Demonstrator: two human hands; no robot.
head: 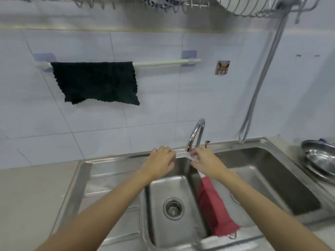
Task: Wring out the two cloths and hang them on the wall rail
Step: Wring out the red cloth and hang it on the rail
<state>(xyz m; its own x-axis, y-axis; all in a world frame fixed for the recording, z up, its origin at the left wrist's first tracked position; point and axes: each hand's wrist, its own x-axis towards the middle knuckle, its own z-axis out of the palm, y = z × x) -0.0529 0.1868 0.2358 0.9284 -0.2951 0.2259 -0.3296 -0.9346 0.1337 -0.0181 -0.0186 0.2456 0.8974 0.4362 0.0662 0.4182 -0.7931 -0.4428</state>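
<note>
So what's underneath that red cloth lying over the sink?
The red cloth drapes over the divider between the two basins of the sink, so steel lies beneath it. Its upper end runs under the right hand and is hidden there. Whether anything else sits under the cloth cannot be seen.

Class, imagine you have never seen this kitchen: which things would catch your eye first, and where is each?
The dark cloth draped over the white wall rail stands out against the pale tiles. Below, a red cloth lies over the divider of the steel sink. Both hands, left hand and right hand, reach toward the tap.
</note>
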